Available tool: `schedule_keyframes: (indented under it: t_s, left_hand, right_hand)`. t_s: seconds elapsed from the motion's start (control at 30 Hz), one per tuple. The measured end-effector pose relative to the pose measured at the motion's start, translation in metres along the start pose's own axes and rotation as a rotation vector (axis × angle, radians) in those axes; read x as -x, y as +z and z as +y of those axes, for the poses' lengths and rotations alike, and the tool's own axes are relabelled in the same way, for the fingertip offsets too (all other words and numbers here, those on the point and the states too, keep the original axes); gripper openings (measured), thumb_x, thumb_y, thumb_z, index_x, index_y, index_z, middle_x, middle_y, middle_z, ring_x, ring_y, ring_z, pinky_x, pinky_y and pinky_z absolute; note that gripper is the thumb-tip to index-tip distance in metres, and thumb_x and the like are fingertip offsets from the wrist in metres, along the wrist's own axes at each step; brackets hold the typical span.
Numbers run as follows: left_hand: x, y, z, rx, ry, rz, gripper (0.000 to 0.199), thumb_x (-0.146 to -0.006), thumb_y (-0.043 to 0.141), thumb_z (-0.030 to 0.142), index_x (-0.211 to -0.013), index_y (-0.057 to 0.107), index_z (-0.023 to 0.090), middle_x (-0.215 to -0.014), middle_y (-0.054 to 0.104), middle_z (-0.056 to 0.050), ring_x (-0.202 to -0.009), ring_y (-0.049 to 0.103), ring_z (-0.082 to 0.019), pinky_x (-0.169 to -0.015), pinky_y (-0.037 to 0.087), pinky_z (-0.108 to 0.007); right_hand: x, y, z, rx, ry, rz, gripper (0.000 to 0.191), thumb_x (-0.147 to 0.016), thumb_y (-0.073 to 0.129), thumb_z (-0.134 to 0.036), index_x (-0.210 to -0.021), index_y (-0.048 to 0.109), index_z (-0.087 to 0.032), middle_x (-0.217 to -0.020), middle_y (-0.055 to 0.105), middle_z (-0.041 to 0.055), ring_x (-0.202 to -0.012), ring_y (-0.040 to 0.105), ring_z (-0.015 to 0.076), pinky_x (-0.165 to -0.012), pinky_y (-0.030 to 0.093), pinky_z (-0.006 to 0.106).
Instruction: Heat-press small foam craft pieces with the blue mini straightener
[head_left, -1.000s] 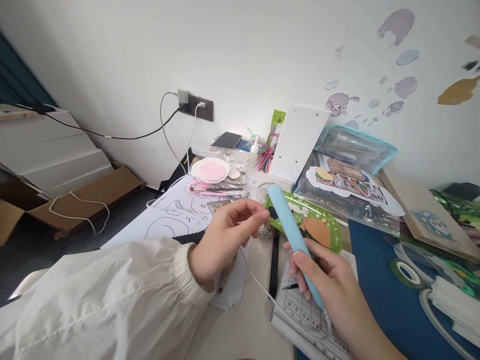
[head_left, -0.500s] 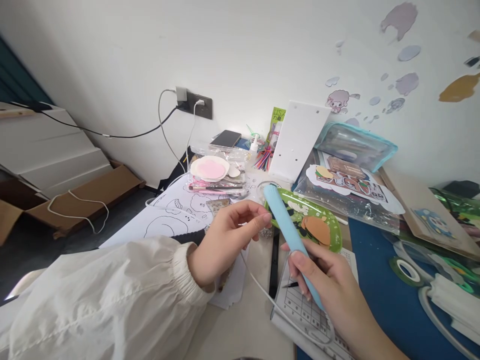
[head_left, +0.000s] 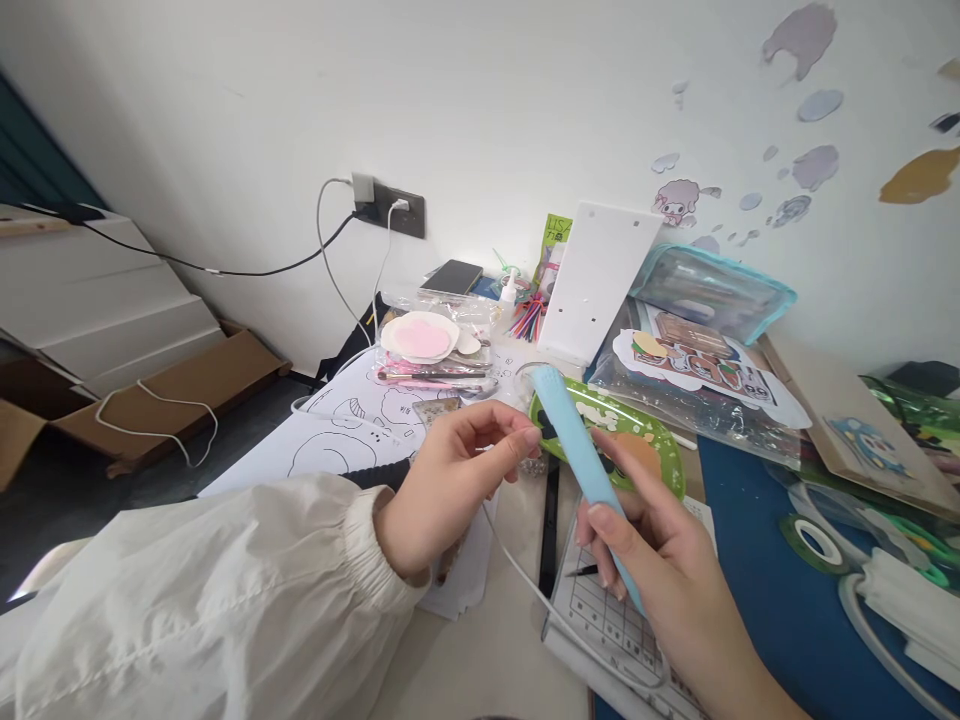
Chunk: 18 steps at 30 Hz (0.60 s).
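My right hand [head_left: 660,560] grips a light blue pen-shaped tool [head_left: 574,440], which leans up and to the left. The thumb lies over it, and the index finger stretches out along its right side. To the left, my left hand [head_left: 472,450] has thumb and forefinger pinched together near the tool, with a gap between them. Whatever sits in that pinch is hidden or too small to name. Behind the tool lies a green tray [head_left: 670,440] with white, black and orange-brown cut pieces. A white cable [head_left: 517,565] loops below both hands.
Line-drawn paper sheets [head_left: 300,450] lie at left, near a clear bag with pink and white cutouts [head_left: 420,338]. A white board [head_left: 596,285] leans on the wall. Clear bags with cutouts [head_left: 705,370] and a roll of green tape [head_left: 814,543] are at right.
My right index finger has straightened and lifted along the tool. The tool's upper end has shifted slightly right. My left hand has hardly moved.
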<state>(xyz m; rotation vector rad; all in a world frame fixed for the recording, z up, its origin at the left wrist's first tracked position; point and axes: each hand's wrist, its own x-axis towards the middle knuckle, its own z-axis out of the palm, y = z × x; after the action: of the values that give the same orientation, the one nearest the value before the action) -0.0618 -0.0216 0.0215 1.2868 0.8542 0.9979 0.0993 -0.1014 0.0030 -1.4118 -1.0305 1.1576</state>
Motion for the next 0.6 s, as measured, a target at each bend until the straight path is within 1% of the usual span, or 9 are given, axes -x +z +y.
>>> schedule_keyframes:
  t_s: [0.17,0.33,0.47,0.53,0.6]
  left_hand:
    - [-0.001,-0.003,0.002,0.017,-0.031,0.015,0.018,-0.075,0.065,0.033,-0.071,0.059,0.017,-0.061,0.054,0.003,-0.046,0.039,-0.005,-0.041,0.028,-0.019]
    - [-0.003,-0.007,0.002,-0.021,-0.033,0.026,0.021,-0.076,0.065,0.036,-0.071,0.059,0.016,-0.061,0.054,0.004,-0.044,0.035,-0.003,-0.041,0.026,-0.018]
    - [-0.012,-0.012,0.000,-0.168,-0.051,0.014,0.023,-0.075,0.065,0.040,-0.074,0.060,0.017,-0.053,0.049,0.006,-0.043,0.035,-0.005,-0.041,0.025,-0.019]
    - [-0.018,-0.014,0.002,-0.265,-0.065,-0.032,0.025,-0.075,0.063,0.042,-0.075,0.060,0.017,-0.050,0.047,0.006,-0.046,0.039,-0.007,-0.043,0.026,-0.020]
    - [-0.025,-0.012,0.006,-0.407,-0.090,-0.095,0.026,-0.076,0.061,0.044,-0.077,0.061,0.017,-0.049,0.048,0.006,-0.046,0.039,-0.008,-0.045,0.027,-0.020]
  right_hand:
    - [-0.001,-0.006,-0.003,0.015,-0.081,0.096,0.054,-0.081,0.061,-0.044,-0.131,0.047,-0.029,-0.064,0.057,-0.0034,-0.045,0.042,0.0084,-0.041,0.037,0.022]
    - [-0.002,-0.012,-0.010,-0.046,-0.118,0.192,0.048,-0.082,0.058,-0.047,-0.125,0.049,-0.026,-0.063,0.057,-0.0027,-0.042,0.041,0.0082,-0.040,0.036,0.023]
    - [-0.003,-0.014,-0.011,-0.147,-0.177,0.176,0.040,-0.083,0.055,-0.050,-0.114,0.049,-0.024,-0.067,0.058,-0.0015,-0.038,0.042,0.0079,-0.035,0.034,0.023]
    - [-0.003,-0.015,-0.010,-0.181,-0.208,0.173,0.042,-0.082,0.056,-0.049,-0.115,0.046,-0.025,-0.067,0.057,-0.0023,-0.036,0.041,0.0075,-0.033,0.032,0.023]
    - [-0.002,-0.016,-0.009,-0.216,-0.250,0.178,0.044,-0.082,0.057,-0.048,-0.117,0.044,-0.025,-0.069,0.057,-0.0029,-0.034,0.040,0.0069,-0.032,0.032,0.022]
